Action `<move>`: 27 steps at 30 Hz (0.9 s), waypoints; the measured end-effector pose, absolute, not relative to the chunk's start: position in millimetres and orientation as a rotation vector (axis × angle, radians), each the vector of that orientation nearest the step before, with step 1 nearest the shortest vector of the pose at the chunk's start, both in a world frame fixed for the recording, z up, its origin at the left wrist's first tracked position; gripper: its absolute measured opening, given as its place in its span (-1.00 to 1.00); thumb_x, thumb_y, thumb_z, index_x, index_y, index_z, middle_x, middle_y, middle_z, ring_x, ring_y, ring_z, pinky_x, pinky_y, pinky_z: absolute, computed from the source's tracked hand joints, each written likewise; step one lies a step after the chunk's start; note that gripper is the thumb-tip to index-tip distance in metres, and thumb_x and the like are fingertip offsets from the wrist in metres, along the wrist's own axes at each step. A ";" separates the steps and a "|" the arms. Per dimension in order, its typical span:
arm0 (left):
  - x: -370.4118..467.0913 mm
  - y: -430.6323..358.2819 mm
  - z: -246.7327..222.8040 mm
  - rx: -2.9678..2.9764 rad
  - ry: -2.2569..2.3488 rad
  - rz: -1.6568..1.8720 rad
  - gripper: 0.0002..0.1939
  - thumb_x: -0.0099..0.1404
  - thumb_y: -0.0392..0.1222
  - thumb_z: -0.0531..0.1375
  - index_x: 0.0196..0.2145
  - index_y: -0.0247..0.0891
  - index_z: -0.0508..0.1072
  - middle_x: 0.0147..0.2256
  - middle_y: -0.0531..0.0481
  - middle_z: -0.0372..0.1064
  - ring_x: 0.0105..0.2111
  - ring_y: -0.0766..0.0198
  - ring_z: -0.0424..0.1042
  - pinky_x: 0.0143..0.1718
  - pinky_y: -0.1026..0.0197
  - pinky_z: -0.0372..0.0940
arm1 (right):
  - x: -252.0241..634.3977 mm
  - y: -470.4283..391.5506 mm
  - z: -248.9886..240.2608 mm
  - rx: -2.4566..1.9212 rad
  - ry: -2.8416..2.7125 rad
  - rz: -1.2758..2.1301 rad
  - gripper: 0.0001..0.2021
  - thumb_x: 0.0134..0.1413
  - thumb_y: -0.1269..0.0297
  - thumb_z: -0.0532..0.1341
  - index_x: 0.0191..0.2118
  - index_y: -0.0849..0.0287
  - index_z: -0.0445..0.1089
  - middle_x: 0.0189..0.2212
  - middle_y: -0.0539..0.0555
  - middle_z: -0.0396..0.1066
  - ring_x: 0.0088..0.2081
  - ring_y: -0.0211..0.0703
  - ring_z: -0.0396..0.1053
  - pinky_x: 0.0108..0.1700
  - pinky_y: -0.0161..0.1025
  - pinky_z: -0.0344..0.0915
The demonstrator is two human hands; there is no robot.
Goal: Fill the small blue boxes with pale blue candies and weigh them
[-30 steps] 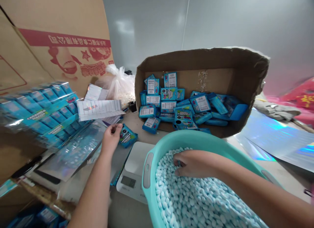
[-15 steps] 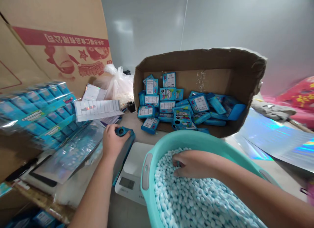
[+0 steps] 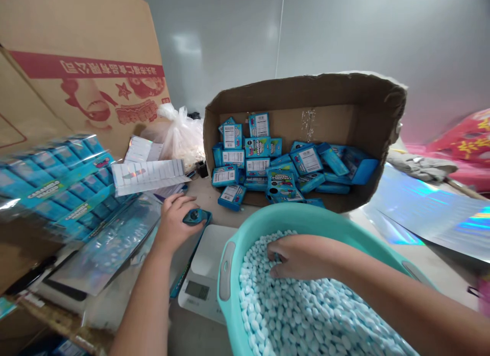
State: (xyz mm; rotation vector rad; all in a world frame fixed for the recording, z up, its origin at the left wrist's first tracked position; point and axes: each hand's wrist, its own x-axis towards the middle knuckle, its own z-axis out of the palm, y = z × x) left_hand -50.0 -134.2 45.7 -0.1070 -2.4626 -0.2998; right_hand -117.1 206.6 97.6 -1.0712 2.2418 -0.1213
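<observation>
My left hand (image 3: 178, 220) is closed around a small blue carton (image 3: 194, 216), gripped between thumb and fingers, with a dark round spot on the end facing me. My right hand (image 3: 296, 255) reaches into a turquoise tub (image 3: 285, 213). Its fingers are curled down among pale blue pellet-shaped candies (image 3: 283, 315), and the fingertips are partly buried. Between the left hand and the tub lies a white digital scale (image 3: 214, 248); its display is too faint to read. A long flat blue-edged piece (image 3: 182, 274) lies along the scale's left side, below the left hand.
Behind the tub, a brown cardboard box (image 3: 340, 98) lies with its opening toward me, holding several blue candy cartons (image 3: 257, 167). To the left are plastic-wrapped carton packs (image 3: 65, 177), printed sheets (image 3: 149, 176) and a white plastic bag (image 3: 179, 128). Shiny film sheets (image 3: 432, 208) lie right.
The left hand has shifted slightly, its fingers lifting, and the carton's end is turned more toward me. The right hand stays in the candies. The whole view has moved a little.
</observation>
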 end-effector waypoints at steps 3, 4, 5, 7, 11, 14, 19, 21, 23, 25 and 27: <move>-51.6 -133.1 40.6 -0.017 -2.499 -0.243 -0.70 0.13 0.02 0.40 -0.15 -0.03 0.62 0.24 -0.11 0.28 0.29 -0.32 0.03 0.27 -0.33 -0.11 | -116.8 206.4 97.6 -1.068 2.248 -0.116 -0.64 0.06 -0.05 0.19 -0.08 -0.04 0.48 -0.14 0.10 0.55 -0.18 0.11 0.46 -0.37 -0.21 0.12; -52.8 -132.8 38.2 0.036 -2.506 -0.233 -0.67 0.16 0.03 0.39 -0.11 -0.03 0.62 0.32 -0.12 0.15 0.31 -0.35 -0.02 0.27 -0.35 -0.12 | -116.7 206.2 97.6 -1.064 2.251 -0.114 -0.65 0.06 -0.05 0.18 -0.08 -0.04 0.48 -0.15 0.10 0.55 -0.19 0.11 0.46 -0.37 -0.21 0.11; -54.3 -132.5 35.7 0.096 -2.507 -0.231 -0.60 0.17 0.04 0.38 -0.03 -0.05 0.59 0.37 -0.15 0.02 0.33 -0.37 -0.05 0.28 -0.34 -0.10 | -116.7 205.9 97.5 -1.062 2.252 -0.111 -0.65 0.07 -0.04 0.17 -0.09 -0.04 0.48 -0.15 0.10 0.55 -0.20 0.10 0.46 -0.37 -0.21 0.11; -57.7 -132.0 30.6 0.247 -2.475 -0.264 -0.33 0.11 0.02 0.41 0.17 -0.14 0.45 0.40 -0.26 -0.16 0.35 -0.34 -0.07 0.30 -0.27 -0.05 | -116.6 205.5 97.3 -1.055 2.251 -0.104 -0.66 0.07 -0.03 0.16 -0.10 -0.03 0.48 -0.16 0.10 0.55 -0.20 0.10 0.46 -0.38 -0.21 0.11; -62.6 -131.1 24.1 0.675 -2.392 -0.338 0.28 -0.11 0.08 0.50 0.39 -0.39 -0.06 0.31 -0.46 -0.04 0.31 -0.29 0.02 0.28 -0.16 0.04 | -116.8 205.4 96.1 -1.059 2.245 -0.099 -0.66 0.08 -0.02 0.17 -0.09 -0.03 0.48 -0.15 0.11 0.55 -0.18 0.11 0.46 -0.36 -0.19 0.13; -60.5 -132.8 25.1 0.850 -2.385 -0.324 0.25 -0.13 0.19 0.47 0.29 -0.54 0.00 0.18 -0.53 0.12 0.23 -0.35 0.12 0.19 -0.19 0.12 | -117.4 205.7 95.1 -1.068 2.243 -0.103 -0.65 0.08 -0.02 0.17 -0.09 -0.03 0.48 -0.14 0.13 0.55 -0.19 0.13 0.46 -0.35 -0.17 0.14; -53.0 -141.1 28.3 0.838 -2.699 -0.414 -0.54 0.00 0.15 0.38 -0.31 -0.26 0.42 -0.43 -0.05 0.40 -0.36 -0.01 0.44 -0.33 0.10 0.26 | -117.7 206.4 95.0 -1.069 2.241 -0.119 -0.65 0.06 -0.03 0.17 -0.09 -0.03 0.48 -0.16 0.13 0.55 -0.19 0.17 0.47 -0.36 -0.15 0.17; -53.0 -142.3 25.3 0.781 -2.837 -0.479 -0.67 0.09 0.08 0.32 -0.53 -0.21 0.37 -0.63 0.08 0.24 -0.56 0.14 0.32 -0.47 0.18 0.14 | -117.4 206.4 95.5 -1.066 2.242 -0.129 -0.64 0.05 -0.04 0.18 -0.08 -0.04 0.48 -0.16 0.13 0.55 -0.19 0.18 0.48 -0.36 -0.13 0.19; -55.2 -140.8 20.0 0.702 -2.922 -0.525 -0.71 0.12 -0.03 0.31 -0.58 -0.22 0.36 -0.66 0.10 0.22 -0.57 0.20 0.29 -0.47 0.21 0.11 | -117.1 206.2 95.7 -1.062 2.244 -0.133 -0.62 0.03 -0.06 0.19 -0.08 -0.03 0.49 -0.16 0.15 0.56 -0.18 0.21 0.48 -0.34 -0.11 0.21; -58.5 -137.9 13.9 0.607 -2.965 -0.583 -0.83 0.17 -0.15 0.29 -0.49 -0.26 0.44 -0.55 0.08 0.36 -0.49 0.23 0.36 -0.41 0.22 0.18 | -116.9 206.0 95.5 -1.062 2.247 -0.137 -0.60 0.02 -0.08 0.21 -0.08 -0.03 0.50 -0.15 0.17 0.56 -0.17 0.24 0.48 -0.33 -0.09 0.23; -62.0 -135.6 8.5 0.526 -2.974 -0.646 -0.93 0.22 -0.23 0.26 -0.34 -0.29 0.51 -0.39 0.02 0.49 -0.37 0.22 0.44 -0.30 0.20 0.27 | -116.7 206.0 95.1 -1.066 2.250 -0.143 -0.60 0.00 -0.08 0.22 -0.08 -0.03 0.50 -0.15 0.18 0.56 -0.17 0.27 0.49 -0.33 -0.07 0.24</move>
